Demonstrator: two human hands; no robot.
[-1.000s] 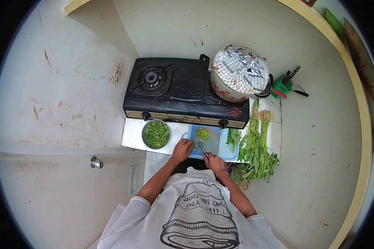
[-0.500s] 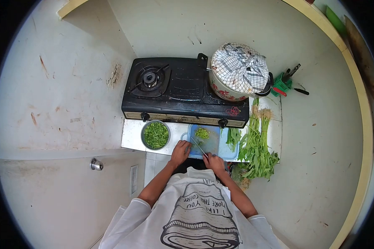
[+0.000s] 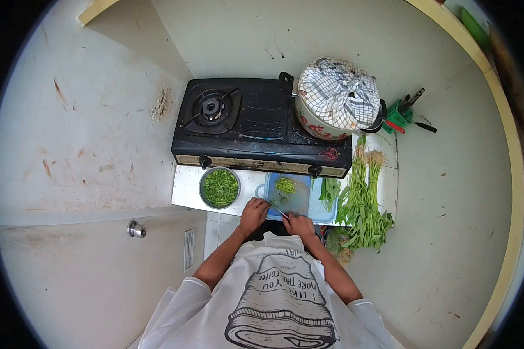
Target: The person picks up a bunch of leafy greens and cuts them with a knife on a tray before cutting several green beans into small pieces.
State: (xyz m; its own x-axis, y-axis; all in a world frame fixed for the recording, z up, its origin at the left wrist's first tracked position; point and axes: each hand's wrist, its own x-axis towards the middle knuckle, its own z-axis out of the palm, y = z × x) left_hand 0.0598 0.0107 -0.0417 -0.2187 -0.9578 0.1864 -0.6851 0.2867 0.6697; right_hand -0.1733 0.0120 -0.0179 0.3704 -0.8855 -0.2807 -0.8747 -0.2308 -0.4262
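Note:
My right hand (image 3: 298, 224) is closed round the handle of a knife (image 3: 277, 209) at the near edge of a blue cutting board (image 3: 303, 200). The blade slants up and left, its tip close to the fingers of my left hand (image 3: 254, 213). That hand is curled at the board's left corner; whatever its fingers pinch is too small to make out. A small heap of chopped green stems (image 3: 285, 185) lies on the board beyond the blade. Left of the board stands a round bowl (image 3: 239, 187) full of chopped greens (image 3: 220, 188).
Behind the board is a black two-burner stove (image 3: 256, 110), with a cloth-covered pot (image 3: 326, 125) on its right. Leafy greens with roots (image 3: 364, 209) lie right of the board, some hanging over the counter edge. A green basket (image 3: 397, 118) holds utensils. A door knob (image 3: 136, 229) is at left.
The knife blade has tilted flatter and its tip has come down closer to my left hand's fingers. Both hands stay nearly in place, and the view has shifted slightly.

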